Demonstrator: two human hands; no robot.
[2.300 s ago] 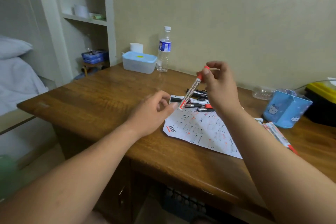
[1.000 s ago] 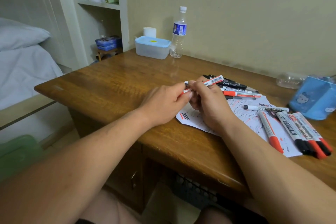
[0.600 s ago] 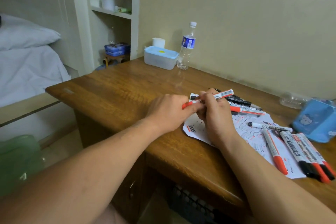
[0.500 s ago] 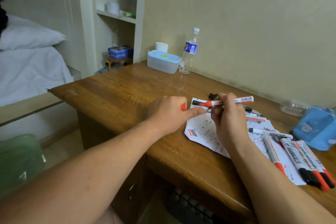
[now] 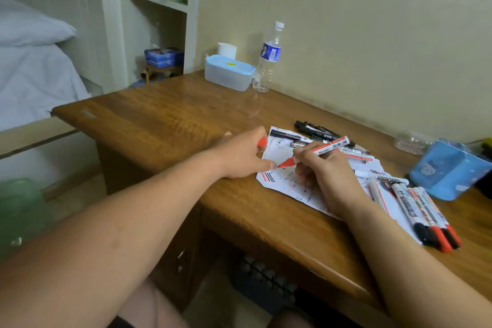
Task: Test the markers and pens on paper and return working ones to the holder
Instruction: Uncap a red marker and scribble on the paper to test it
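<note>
The right hand (image 5: 324, 170) grips the uncapped red marker (image 5: 327, 147) tip-down at the left edge of the paper (image 5: 282, 186), the left hand (image 5: 239, 157) clutching the cap (image 5: 262, 143): an overlong stroke risks inking that hand or the counter (image 5: 173, 120).

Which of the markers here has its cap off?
The red marker in the right hand: its nib is bare over the paper, its red cap in the left hand. The row of markers at right is capped.

Single wide-angle view from head height, facing forward and down. Close over desk (image 5: 173, 120), filling centre and lower right; paper (image 5: 279, 185) right of centre. Bed (image 5: 32, 74) at left edge, wall (image 5: 346, 34) upper right.
</note>
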